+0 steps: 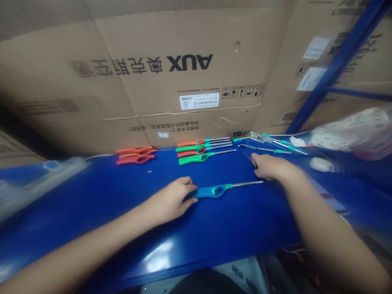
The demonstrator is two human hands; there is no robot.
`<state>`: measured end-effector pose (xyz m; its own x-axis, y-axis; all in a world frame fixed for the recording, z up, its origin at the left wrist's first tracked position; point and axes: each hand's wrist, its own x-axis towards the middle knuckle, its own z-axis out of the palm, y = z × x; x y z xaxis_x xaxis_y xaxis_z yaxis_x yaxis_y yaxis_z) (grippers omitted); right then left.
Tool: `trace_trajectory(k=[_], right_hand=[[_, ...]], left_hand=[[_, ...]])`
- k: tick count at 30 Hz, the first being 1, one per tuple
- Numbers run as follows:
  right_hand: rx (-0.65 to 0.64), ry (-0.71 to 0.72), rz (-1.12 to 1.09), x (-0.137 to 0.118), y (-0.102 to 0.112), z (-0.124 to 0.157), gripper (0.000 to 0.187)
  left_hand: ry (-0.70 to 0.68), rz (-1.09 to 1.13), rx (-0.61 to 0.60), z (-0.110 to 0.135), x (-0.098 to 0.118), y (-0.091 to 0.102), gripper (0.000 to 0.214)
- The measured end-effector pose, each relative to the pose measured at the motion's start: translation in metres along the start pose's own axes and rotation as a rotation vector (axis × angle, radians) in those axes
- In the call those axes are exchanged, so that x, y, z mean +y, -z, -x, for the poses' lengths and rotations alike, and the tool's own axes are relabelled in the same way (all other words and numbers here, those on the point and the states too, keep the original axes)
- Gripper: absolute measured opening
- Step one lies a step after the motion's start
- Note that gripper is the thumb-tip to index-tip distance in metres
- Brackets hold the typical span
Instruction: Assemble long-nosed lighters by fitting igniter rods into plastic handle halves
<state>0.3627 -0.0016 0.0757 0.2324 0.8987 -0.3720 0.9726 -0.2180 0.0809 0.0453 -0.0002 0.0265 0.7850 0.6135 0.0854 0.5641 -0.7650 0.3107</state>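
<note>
A blue long-nosed lighter (216, 190) lies flat on the blue table (122, 208), its metal tube pointing right. My left hand (172, 199) has its fingers closed round the rear end of the blue handle. My right hand (269, 166) rests knuckles-up at the tip of the metal tube, fingers curled; a thin dark rod (247, 157) sticks out from under it toward the back.
At the back lie three orange handles (135, 155), a row of orange and green lighters (202, 149), and several loose metal tubes with teal collars (272, 143). Cardboard boxes (183, 73) wall the rear. A plastic bag (352, 130) and a blue rack post (333, 65) stand right.
</note>
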Motion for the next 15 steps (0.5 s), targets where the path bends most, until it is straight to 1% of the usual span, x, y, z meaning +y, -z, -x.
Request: trace_trajectory(k=[3, 8, 11, 15], right_hand=[[-0.024, -0.011, 0.005, 0.003, 0.002, -0.002, 0.034], [-0.038, -0.009, 0.014, 0.002, 0.002, -0.001, 0.033], [-0.042, 0.006, 0.020, 0.000, 0.001, -0.001, 0.033], [-0.051, 0.015, 0.019, 0.001, 0.000, -0.003, 0.032]], left_hand=[[-0.009, 0.004, 0.056, -0.011, -0.023, 0.016, 0.024], [0.022, -0.024, 0.136, -0.030, -0.055, 0.038, 0.032], [0.038, -0.042, 0.175, -0.042, -0.068, 0.044, 0.035], [0.061, -0.061, 0.209, -0.059, -0.082, 0.043, 0.032]])
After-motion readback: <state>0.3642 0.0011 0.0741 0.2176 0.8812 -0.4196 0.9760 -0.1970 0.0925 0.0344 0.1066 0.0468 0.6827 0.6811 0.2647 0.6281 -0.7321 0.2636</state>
